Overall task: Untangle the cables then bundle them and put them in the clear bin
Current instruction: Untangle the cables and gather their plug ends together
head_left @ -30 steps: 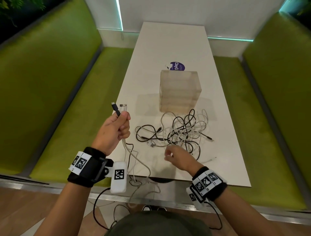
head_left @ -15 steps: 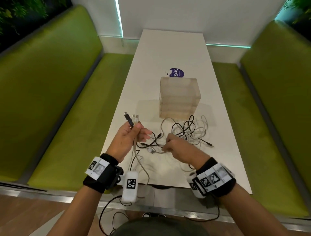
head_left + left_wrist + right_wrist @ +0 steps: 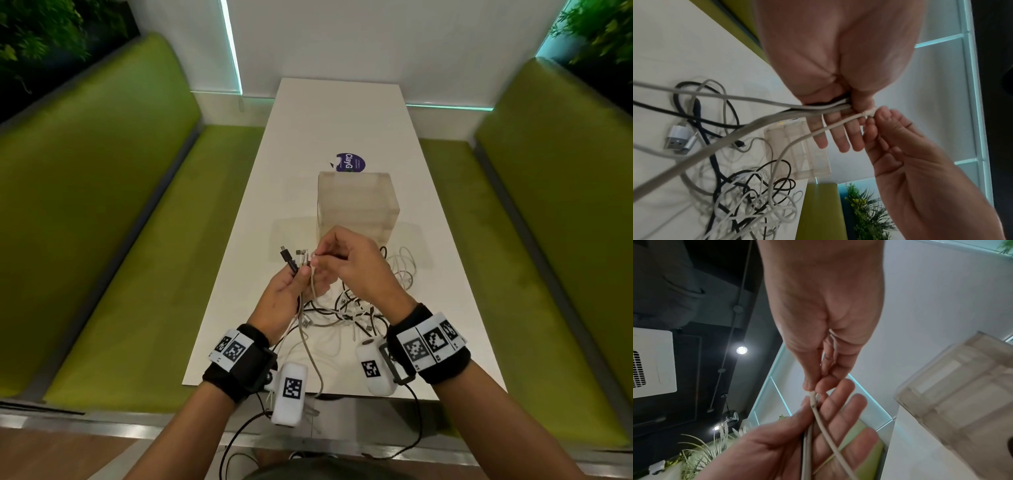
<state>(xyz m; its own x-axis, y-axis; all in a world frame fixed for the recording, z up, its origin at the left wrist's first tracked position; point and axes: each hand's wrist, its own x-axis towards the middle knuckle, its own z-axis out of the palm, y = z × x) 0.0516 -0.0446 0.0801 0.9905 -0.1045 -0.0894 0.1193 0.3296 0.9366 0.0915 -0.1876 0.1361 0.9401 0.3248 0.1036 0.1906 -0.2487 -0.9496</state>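
Several cable ends, one black and the rest white or grey, already stand gathered in the left hand (image 3: 294,291), and the likeliest trouble is that they slip. In the left wrist view the thumb presses those cords against the palm while the fingers (image 3: 838,138) lie almost straight, so the hold looks light. A tug from the pile could drag a plug back out of the bunch.

The right hand (image 3: 349,263) pinches the plug end of a thin white cable (image 3: 809,129) between thumb and forefinger, its other fingers loosely curled, and holds that end right against the left thumb. This cable trails down into the tangled heap of black and white cables (image 3: 356,308) on the white surface (image 3: 342,120). If its length is looped through other cords, my guess is that pulling it would tighten a knot rather than free it. It might also sweep the loose silver USB plug (image 3: 679,139) toward the near edge, where some cords already hang over.

The clear plastic bin (image 3: 358,205) stands just beyond the heap, near both hands, and seems to hold no cables as far as its cloudy walls show. A hard pull on the heap could nudge it. Nothing is bundled, so most of the task remains.
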